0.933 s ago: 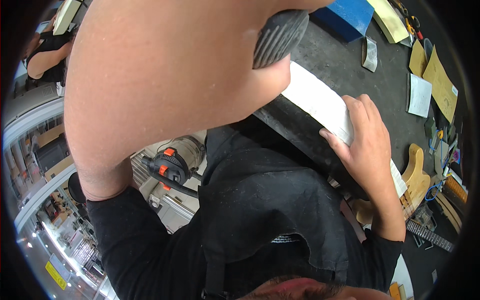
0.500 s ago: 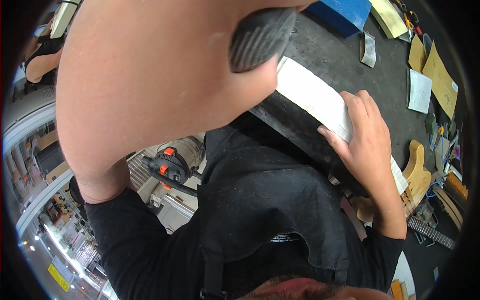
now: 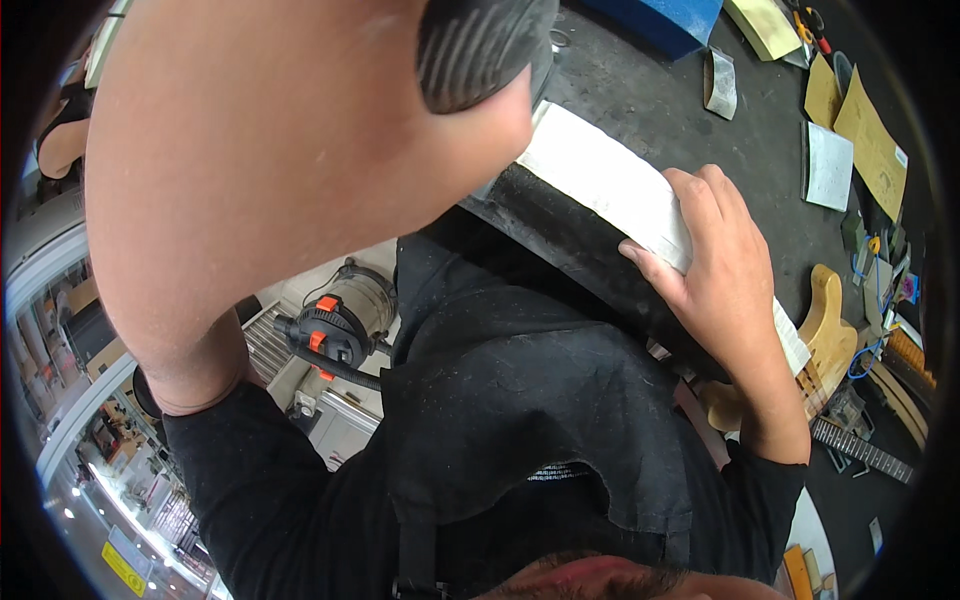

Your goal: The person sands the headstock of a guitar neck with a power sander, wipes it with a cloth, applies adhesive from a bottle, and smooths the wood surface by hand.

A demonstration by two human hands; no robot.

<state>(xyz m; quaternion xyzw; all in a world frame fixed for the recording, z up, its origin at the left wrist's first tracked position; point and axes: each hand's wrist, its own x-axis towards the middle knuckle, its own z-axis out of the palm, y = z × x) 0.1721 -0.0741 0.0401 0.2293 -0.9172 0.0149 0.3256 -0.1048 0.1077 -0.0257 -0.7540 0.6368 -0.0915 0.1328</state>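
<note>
A long, flat white bar (image 3: 605, 180) lies slantwise along a black, worn edge (image 3: 570, 225) in front of my body. My right hand (image 3: 725, 240) is closed over the bar, its thumb on the near side and its fingers over the far side. My left forearm (image 3: 270, 170) fills the upper left, very close to the view. My left hand (image 3: 505, 125) shows only in part at the far left end of the bar; its fingers are hidden. A black ribbed piece (image 3: 480, 55) sits against it, too cropped to name.
On the dark bench (image 3: 640, 90) lie a blue block (image 3: 650, 22), a pale yellow block (image 3: 762, 28), a curled grey sheet (image 3: 720, 83) and tan sandpaper sheets (image 3: 873, 140). A wooden guitar body (image 3: 830, 330) and a fretted neck (image 3: 862, 450) lie right. A vacuum cleaner (image 3: 340, 320) stands at left.
The whole view has shifted slightly, so things appear a little further left and up. My left forearm has moved a little left and up. My right hand keeps its grip on the bar.
</note>
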